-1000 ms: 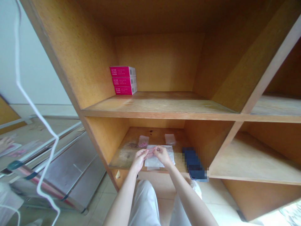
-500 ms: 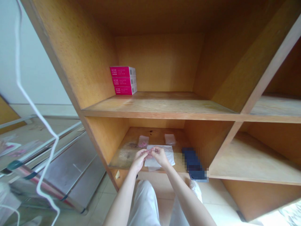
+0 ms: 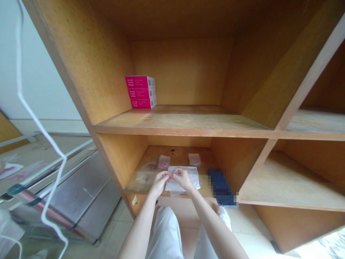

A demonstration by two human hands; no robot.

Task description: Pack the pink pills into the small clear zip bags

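Observation:
My left hand (image 3: 159, 182) and my right hand (image 3: 182, 177) meet over the lower shelf, fingertips pinched together. What they pinch is too small and too hidden to name. Beneath them lies a white sheet (image 3: 192, 178), perhaps paper or thin plastic, partly covered by my right hand. Just behind my left hand is a small clear plastic bag (image 3: 164, 162) with several pink pieces at its lower end. Farther right, beyond the sheet, rests another small clear bag (image 3: 194, 159) with no pink pieces visible in it.
Three pink boxes (image 3: 141, 92) are stacked on the upper shelf (image 3: 185, 118). A dark, pixelated flat object (image 3: 219, 185) lies at the lower shelf's right front. Left of the cabinet stand a metal-framed cart (image 3: 81, 190) and a hanging white cable (image 3: 40, 124).
Both hands stay pinched together at nearly the same spot. The view has shifted very slightly; nothing on the shelves has visibly moved.

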